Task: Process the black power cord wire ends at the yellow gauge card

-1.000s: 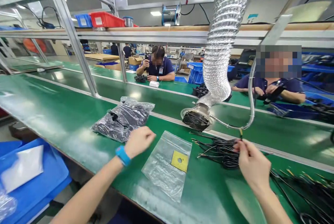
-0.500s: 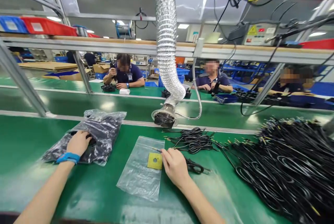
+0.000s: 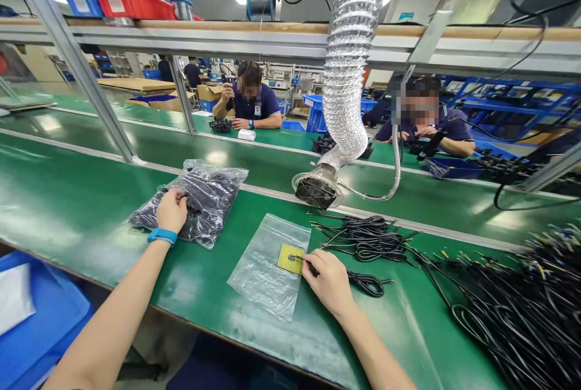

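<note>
My left hand [image 3: 171, 211] reaches into the open mouth of a clear plastic bag of black parts [image 3: 206, 197] on the green bench; its fingers are curled inside and what they grip is hidden. My right hand [image 3: 330, 281] pinches the end of a thin black cable [image 3: 368, 284] and presses its tip onto a yellow square pad [image 3: 290, 258]. The pad lies on a flat clear bag [image 3: 267, 266]. A blue band sits on my left wrist.
A small bundle of black cables [image 3: 365, 237] lies behind my right hand, and a large heap of cables [image 3: 526, 311] fills the right. A foil duct with a fan [image 3: 316, 190] hangs over the bench. Two people work across the far belt. A blue bin [image 3: 40, 323] sits lower left.
The right hand left the cable bundle and brought one cable to the yellow pad. The left hand went from above the bench into the bag of black parts.
</note>
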Demonstrator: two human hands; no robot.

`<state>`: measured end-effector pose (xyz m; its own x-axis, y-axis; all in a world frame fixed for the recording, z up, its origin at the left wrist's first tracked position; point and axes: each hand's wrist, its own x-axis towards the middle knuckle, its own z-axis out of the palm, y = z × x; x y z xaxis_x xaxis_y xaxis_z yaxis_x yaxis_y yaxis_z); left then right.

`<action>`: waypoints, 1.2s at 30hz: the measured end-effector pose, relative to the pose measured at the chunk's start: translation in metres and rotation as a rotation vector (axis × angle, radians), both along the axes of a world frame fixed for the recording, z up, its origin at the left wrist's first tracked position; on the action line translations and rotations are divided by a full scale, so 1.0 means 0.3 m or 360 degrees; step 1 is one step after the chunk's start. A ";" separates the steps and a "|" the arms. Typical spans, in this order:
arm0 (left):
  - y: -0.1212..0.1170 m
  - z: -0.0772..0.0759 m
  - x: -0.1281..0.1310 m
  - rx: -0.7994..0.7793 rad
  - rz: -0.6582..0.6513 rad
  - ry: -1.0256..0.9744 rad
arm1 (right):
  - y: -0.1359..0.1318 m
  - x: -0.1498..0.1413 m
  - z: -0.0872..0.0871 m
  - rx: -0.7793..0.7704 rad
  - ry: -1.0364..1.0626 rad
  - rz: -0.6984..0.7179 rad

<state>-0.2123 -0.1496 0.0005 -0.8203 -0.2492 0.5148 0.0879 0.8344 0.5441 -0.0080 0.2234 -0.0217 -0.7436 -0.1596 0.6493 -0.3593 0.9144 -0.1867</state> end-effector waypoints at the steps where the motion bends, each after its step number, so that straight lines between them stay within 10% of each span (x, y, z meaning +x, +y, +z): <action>1: 0.004 0.009 0.006 0.0026 0.0042 0.0100 | 0.001 0.000 -0.002 0.0046 -0.0017 -0.0010; 6: 0.088 0.057 0.063 0.0296 -0.0049 0.0533 | 0.008 -0.008 -0.006 0.0302 -0.0108 0.0027; 10: 0.296 0.061 0.116 0.0957 -0.0605 0.0286 | 0.009 -0.006 0.003 0.0256 -0.0159 0.0034; 17: 0.670 0.013 0.084 0.1925 -0.1156 -0.0514 | 0.074 -0.005 0.069 -0.0703 0.0033 0.0023; 26: 0.660 -0.053 0.062 0.2047 -0.1273 -0.0648 | 0.344 -0.137 0.188 -0.2635 0.0236 -0.0269; 36: 0.664 -0.075 0.045 0.2125 -0.1272 -0.0699 | 0.366 -0.142 0.126 -0.3025 0.0093 -0.0101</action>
